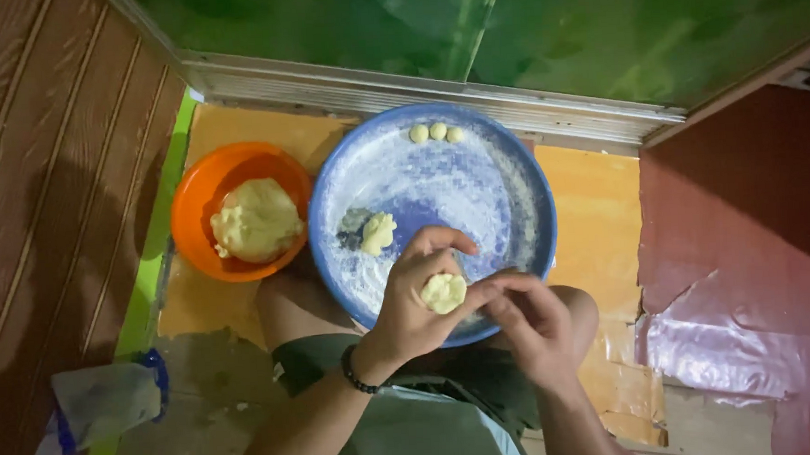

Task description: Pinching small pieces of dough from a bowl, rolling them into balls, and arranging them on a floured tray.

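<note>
The left hand [409,310] cups a small dough piece [444,293] over the floured blue tray [517,249] while the right hand's [530,322] fingertips pinch its edge, catching stray flour.

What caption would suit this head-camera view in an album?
Left hand and right hand shape pale dough piece over floured round blue tray, beside orange bowl.

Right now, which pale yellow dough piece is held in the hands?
The flattened pale dough piece, pinched between left hand and right hand; the others lie in the bowls.
</note>
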